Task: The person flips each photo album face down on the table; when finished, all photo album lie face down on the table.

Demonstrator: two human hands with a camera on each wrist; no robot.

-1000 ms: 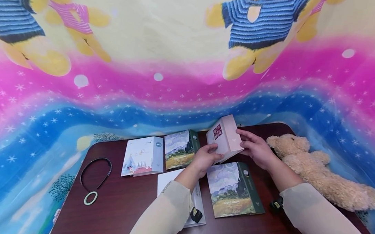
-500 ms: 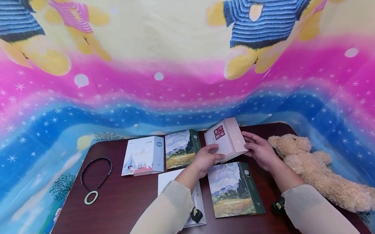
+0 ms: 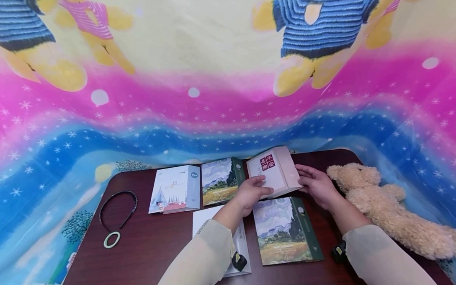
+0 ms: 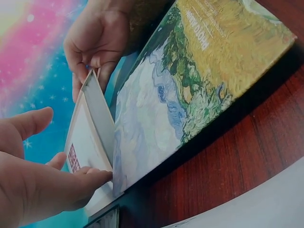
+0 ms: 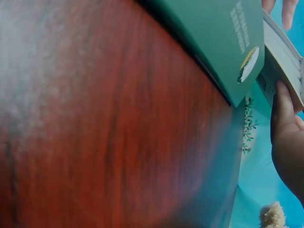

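A pale pink photo album [image 3: 268, 170] with a dark red square of characters rests tilted near the table's back edge. My right hand [image 3: 318, 185] grips its pink spine side; in the right wrist view, the right thumb [image 5: 283, 102] lies against the cover. At the near left corner, my left hand [image 3: 250, 194] touches the album with loosely spread fingers. The album's covers stand slightly apart in a wedge in the left wrist view. Just in front lies a green-spined photo album [image 3: 280, 231] with a painted landscape.
Left of the hands are another landscape album [image 3: 219, 180] and a white album [image 3: 173, 188]. A white booklet [image 3: 239, 247] lies partly under my left forearm. A headband [image 3: 117, 209] and green ring [image 3: 112, 239] lie at left, a teddy bear [image 3: 396, 212] at right.
The pink album has tipped lower and flatter, its top edge coming down. My right hand has shifted slightly right and down with it; the left hand stays nearly in place.
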